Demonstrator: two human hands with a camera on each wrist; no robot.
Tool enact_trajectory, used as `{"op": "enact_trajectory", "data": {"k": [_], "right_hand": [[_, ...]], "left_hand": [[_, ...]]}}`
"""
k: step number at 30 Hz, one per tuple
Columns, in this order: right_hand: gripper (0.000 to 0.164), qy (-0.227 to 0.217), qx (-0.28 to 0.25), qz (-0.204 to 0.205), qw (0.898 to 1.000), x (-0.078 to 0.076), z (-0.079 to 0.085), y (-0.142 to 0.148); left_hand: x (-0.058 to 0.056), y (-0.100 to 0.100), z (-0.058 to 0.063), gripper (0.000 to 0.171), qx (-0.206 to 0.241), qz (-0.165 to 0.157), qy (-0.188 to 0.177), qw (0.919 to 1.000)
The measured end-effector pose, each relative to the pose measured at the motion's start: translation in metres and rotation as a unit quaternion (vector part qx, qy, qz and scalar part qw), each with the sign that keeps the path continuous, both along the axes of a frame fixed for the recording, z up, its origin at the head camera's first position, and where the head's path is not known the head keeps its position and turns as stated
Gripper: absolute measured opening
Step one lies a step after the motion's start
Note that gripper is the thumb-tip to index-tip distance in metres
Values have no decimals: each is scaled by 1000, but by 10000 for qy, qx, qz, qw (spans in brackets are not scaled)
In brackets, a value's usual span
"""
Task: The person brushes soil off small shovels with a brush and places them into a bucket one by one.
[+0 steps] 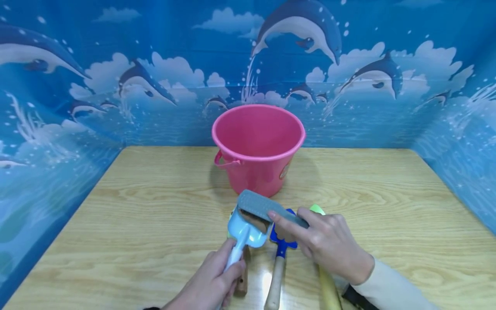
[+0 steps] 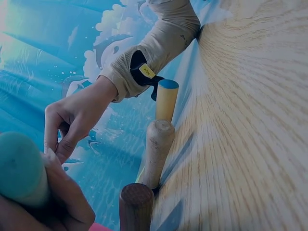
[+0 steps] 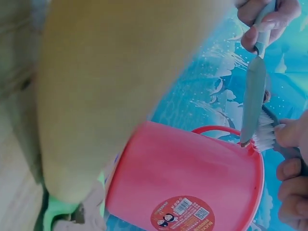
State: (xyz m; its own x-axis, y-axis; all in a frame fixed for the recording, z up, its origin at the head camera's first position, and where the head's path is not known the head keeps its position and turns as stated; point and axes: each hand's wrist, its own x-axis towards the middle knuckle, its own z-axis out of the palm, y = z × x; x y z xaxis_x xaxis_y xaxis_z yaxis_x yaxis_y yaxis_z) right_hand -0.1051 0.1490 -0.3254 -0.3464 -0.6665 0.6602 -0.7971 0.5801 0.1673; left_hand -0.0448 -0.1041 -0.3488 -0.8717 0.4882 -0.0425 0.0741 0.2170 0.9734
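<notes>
A light blue toy shovel [image 1: 235, 223] is held up in front of the bucket, its handle gripped in my left hand [image 1: 213, 277]. My right hand [image 1: 335, 245] holds a grey brush [image 1: 255, 204] by its handle, the index finger lying along its back. White bristles [image 3: 264, 134] touch the shovel's blade in the right wrist view. Inside the blade is some brown patch; whether dirt or shadow I cannot tell. In the left wrist view the shovel's rounded teal handle end [image 2: 19, 166] sticks out of the left hand.
A pink bucket [image 1: 252, 174] stands behind the hands, its handle hanging left. Below them lie a blue-headed hand tool [image 1: 282, 247] with a pale wooden handle, a dark brown wooden handle [image 1: 242, 282] and a yellow handle [image 1: 328, 288] with a green head. Dolphin-print cloth [image 1: 174, 116] surrounds the table.
</notes>
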Motion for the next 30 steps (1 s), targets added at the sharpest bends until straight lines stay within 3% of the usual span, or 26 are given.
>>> {"op": "enact_trajectory", "data": {"k": [7, 20, 24, 27, 30], "right_hand": [[47, -117, 151, -184, 9996, 0, 3, 3], [40, 559, -312, -213, 9977, -8, 5, 9], [37, 500, -574, 38, 9971, -10, 6, 11], [34, 283, -460, 428, 9976, -6, 6, 5], [34, 11, -234, 512, 9984, 0, 4, 0]], "left_hand": [[-1, 0, -1, 12, 38, 121, -171, 9998], [-2, -1, 2, 15, 98, 283, -323, 9990], [-2, -1, 0, 15, 84, 322, -320, 9989], [-1, -1, -2, 15, 105, 237, -241, 9994], [-1, 0, -2, 13, 121, 172, -192, 9996]]}}
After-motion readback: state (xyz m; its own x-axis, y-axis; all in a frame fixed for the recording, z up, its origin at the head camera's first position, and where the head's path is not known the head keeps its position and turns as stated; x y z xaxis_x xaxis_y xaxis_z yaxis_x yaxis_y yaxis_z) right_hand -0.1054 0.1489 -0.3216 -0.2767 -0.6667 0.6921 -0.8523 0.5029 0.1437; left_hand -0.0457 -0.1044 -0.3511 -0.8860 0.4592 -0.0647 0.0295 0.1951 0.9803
